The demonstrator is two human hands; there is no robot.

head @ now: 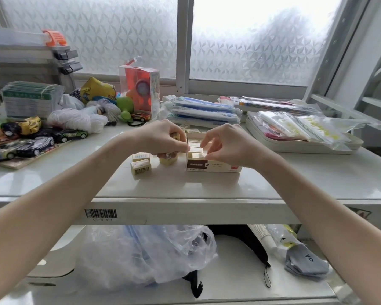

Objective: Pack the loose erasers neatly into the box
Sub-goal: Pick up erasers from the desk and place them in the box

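Note:
An open eraser box with a brown label on its front stands on the white shelf, with several yellow wrapped erasers packed inside. My left hand and my right hand meet over the box's left side and together pinch one eraser at its two ends. My left hand also has further erasers tucked in its curled fingers. Loose erasers lie on the shelf left of the box, and another sits just under my left hand. More erasers lie behind the box.
Toy cars on a board, white yarn and a boxed toy crowd the left. Blue packets and a tray of plastic bags lie to the right. A plastic bag sits on the shelf below.

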